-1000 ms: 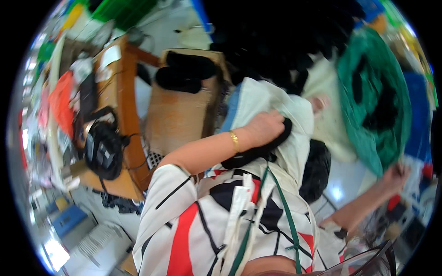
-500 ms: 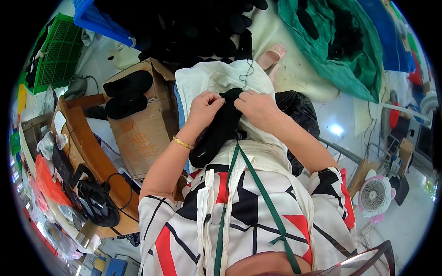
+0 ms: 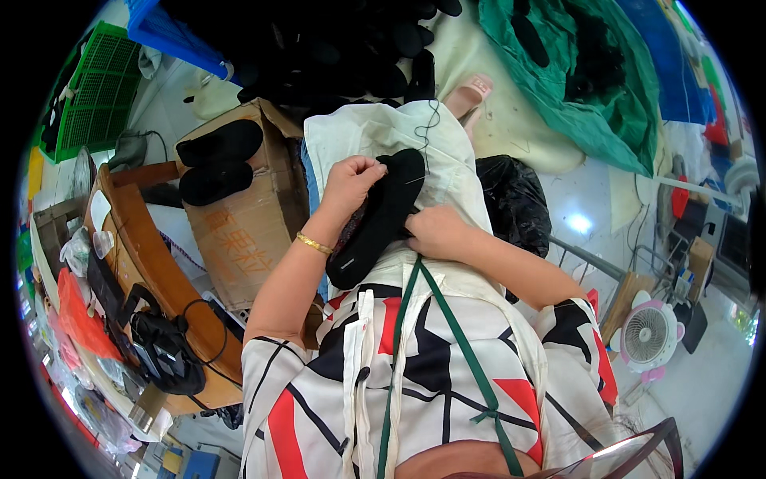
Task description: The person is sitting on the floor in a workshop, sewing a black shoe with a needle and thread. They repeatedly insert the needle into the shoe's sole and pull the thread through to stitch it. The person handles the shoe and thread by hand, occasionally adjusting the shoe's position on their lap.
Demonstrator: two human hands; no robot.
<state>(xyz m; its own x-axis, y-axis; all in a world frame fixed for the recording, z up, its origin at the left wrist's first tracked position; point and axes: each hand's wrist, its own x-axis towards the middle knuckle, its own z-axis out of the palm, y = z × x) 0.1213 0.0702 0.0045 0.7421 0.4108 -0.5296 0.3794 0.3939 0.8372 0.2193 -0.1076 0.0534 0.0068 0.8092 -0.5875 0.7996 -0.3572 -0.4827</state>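
A black cloth shoe (image 3: pixel 375 231) lies slantwise over the white apron (image 3: pixel 339 136) on my lap, its dark sole side facing up. My left hand (image 3: pixel 351 188) pinches the shoe's edge near its upper end, thumb and fingers pressed together. Against the shoe's right side, my right hand (image 3: pixel 443 231) has its fingers curled by the top of the green apron strap (image 3: pixel 443 299); what they grip is hidden. A thin bright sliver like a needle (image 3: pixel 415 181) shows on the shoe's upper part. Dark thread (image 3: pixel 428 132) trails loosely over the apron above it.
Two black shoes (image 3: pixel 219 142) lie on a cardboard box (image 3: pixel 239 239) to the left, beside a wooden table (image 3: pixel 152 263). A dark pile of shoes (image 3: pixel 335 48) fills the far side. A green sack (image 3: pixel 638 104), black plastic bag (image 3: pixel 515 199) and fan (image 3: pixel 648 339) are on the right.
My right hand has left the shoe's upper end and moved down toward me to its right side. The shoe's upper end is now uncovered. My left hand stays at its edge.
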